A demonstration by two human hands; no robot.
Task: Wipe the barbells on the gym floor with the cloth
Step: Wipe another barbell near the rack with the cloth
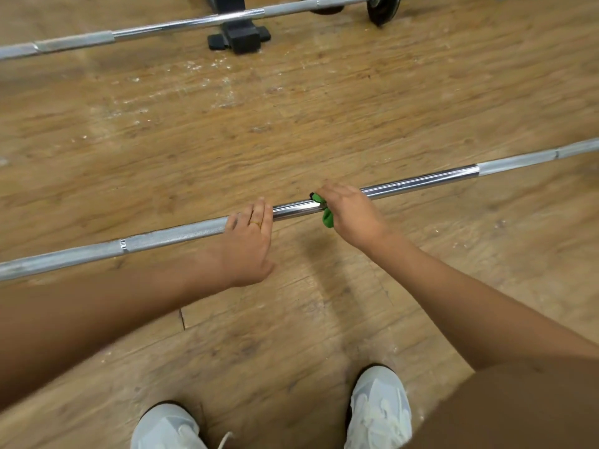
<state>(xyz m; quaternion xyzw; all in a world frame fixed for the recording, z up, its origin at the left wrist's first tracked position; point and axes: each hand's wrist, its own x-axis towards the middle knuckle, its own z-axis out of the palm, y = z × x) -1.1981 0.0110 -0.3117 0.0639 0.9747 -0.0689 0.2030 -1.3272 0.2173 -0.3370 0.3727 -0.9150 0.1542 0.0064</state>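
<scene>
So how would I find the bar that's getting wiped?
Look at the wooden floor, just ahead of the white shoes. It is the nearer bar, not the far bar: the left hand rests on it and the right hand holds a green cloth against it.

A gold ring [255,223] on the left hand [248,244], bare forearms, and pale grey-white laced sneakers [379,408].

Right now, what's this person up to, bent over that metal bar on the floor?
A person is wiping a barbell that lies on the wooden floor. The right hand grips a green cloth wrapped against the bar's smooth middle section. The left hand rests on the bar just beside it, at the edge of the knurled part, seemingly steadying it. A second barbell lies further off, with no hand on it.
</scene>
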